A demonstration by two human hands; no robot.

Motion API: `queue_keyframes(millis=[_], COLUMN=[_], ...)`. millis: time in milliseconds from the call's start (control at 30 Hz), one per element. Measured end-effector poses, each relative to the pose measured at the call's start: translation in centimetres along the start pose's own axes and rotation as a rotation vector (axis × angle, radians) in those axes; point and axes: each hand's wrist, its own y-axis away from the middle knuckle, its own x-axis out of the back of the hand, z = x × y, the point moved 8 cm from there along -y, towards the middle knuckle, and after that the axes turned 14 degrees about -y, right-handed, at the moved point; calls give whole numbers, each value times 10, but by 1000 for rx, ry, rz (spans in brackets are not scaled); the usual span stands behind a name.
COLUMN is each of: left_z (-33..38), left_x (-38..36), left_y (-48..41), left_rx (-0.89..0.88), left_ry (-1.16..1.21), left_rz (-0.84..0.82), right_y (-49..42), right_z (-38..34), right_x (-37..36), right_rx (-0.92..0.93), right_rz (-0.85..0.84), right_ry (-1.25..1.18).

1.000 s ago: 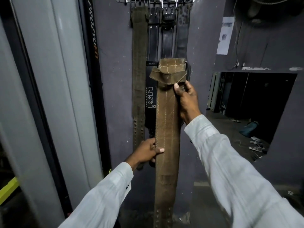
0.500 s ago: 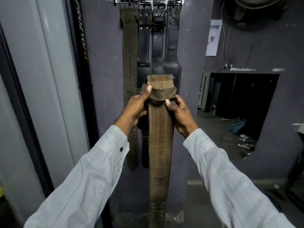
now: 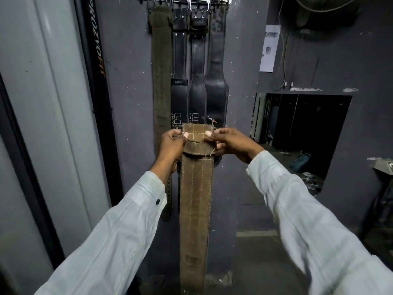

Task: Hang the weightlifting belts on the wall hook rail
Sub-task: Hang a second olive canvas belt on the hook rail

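Observation:
A brown stitched weightlifting belt [image 3: 195,199] hangs straight down in front of me, held by its folded top end. My left hand [image 3: 171,145] pinches the top's left edge, thumb on the front. My right hand [image 3: 231,141] pinches the right edge the same way. High on the grey wall is a metal hook rail [image 3: 187,0]. From it hang an olive belt [image 3: 161,81] and three black leather belts [image 3: 197,81], side by side. The held belt's top sits far below the rail, in front of the black belts' lower halves.
A light pillar with a black "PROZVOFIT" strip [image 3: 96,50] stands to the left. Right of the belts the wall has a dark opening [image 3: 302,128] into another room, with a paper notice [image 3: 269,47] above it. A dark object [image 3: 382,167] stands at the far right.
My left hand rose from the belt's middle to its top edge and both hands now pinch the folded end. The belt's top sits lower against the hanging belts than before.

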Motion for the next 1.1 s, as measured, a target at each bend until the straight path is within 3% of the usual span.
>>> queue_keyframes(millis=[133, 233, 433, 933, 1100], left_z=[3, 12, 23, 36, 37], left_x=[-4, -5, 5, -7, 6], left_y=[-3, 1, 9, 15, -7], left_rx=[-16, -89, -194, -346, -330], left_ry=[-97, -171, -379, -296, -321], left_rz=[-46, -52, 142, 343, 362], right_y=[-9, -10, -7, -4, -34], right_z=[6, 6, 4, -15, -25], right_x=[11, 12, 3, 12, 9], right_rx=[70, 170, 259, 565, 496], right_rz=[235, 296, 303, 461, 330], right_ry=[14, 93, 125, 266, 186])
